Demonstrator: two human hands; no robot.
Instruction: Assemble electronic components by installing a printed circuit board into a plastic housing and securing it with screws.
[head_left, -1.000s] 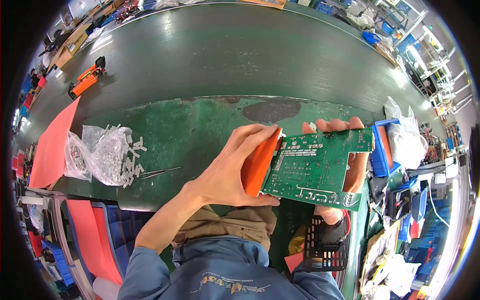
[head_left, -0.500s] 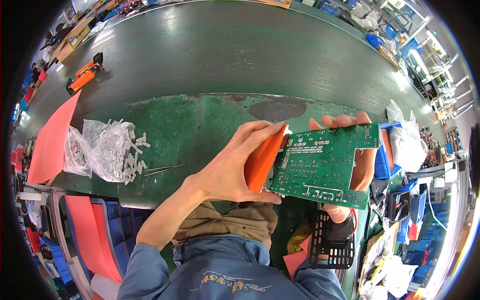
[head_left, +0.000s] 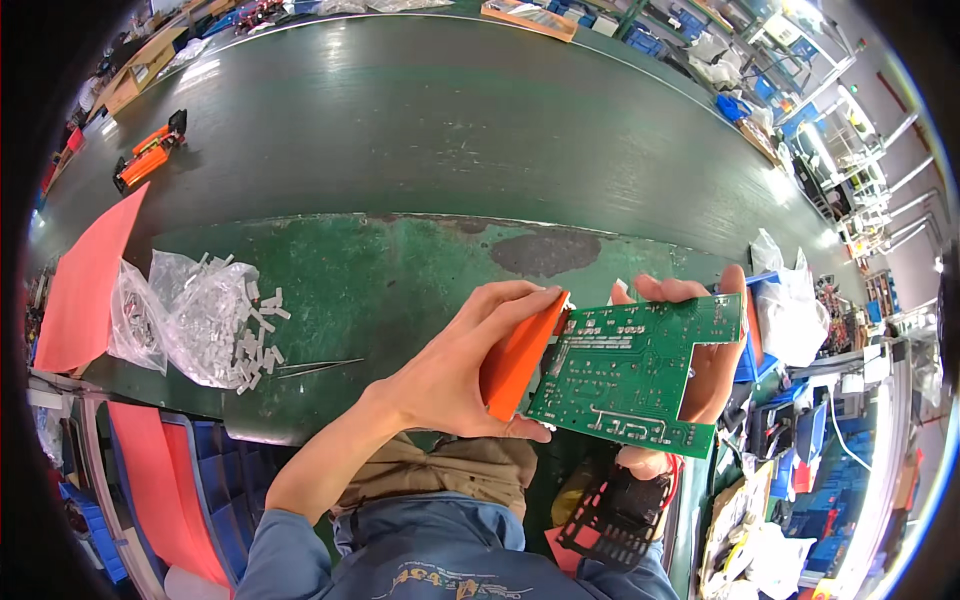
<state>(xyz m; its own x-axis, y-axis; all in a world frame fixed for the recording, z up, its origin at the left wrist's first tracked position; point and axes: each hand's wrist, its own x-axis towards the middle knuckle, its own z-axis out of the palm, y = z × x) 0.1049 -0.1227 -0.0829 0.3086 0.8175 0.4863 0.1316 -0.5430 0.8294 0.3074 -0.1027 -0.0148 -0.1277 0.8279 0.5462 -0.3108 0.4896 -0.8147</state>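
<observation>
My left hand [head_left: 462, 362] grips an orange panel [head_left: 522, 358] by its upper and lower edges, thumb below and fingers above. Against the panel's right side stands a green circuit board [head_left: 625, 375], its soldered face toward me and a notch cut in its right edge. My right hand [head_left: 712, 375] holds the board from behind, fingertips over the top edge and thumb at the bottom. Below that hand hangs a black perforated housing [head_left: 612, 520] with a red wire. Whether the panel and the board are joined is hard to see.
Tweezers [head_left: 318, 368] lie on the green table [head_left: 400, 260], beside a plastic bag [head_left: 200, 325] spilling small clear pieces. A pink sheet [head_left: 92, 285] stands at the left. On the dark belt [head_left: 420, 120] beyond lies an orange-black assembly [head_left: 150, 152]. Right of my hands is a blue bin [head_left: 768, 290].
The whole view has shifted, so the hands and board sit lower and slightly left in the picture. The black housing has swung to a tilt. Both holds stay the same.
</observation>
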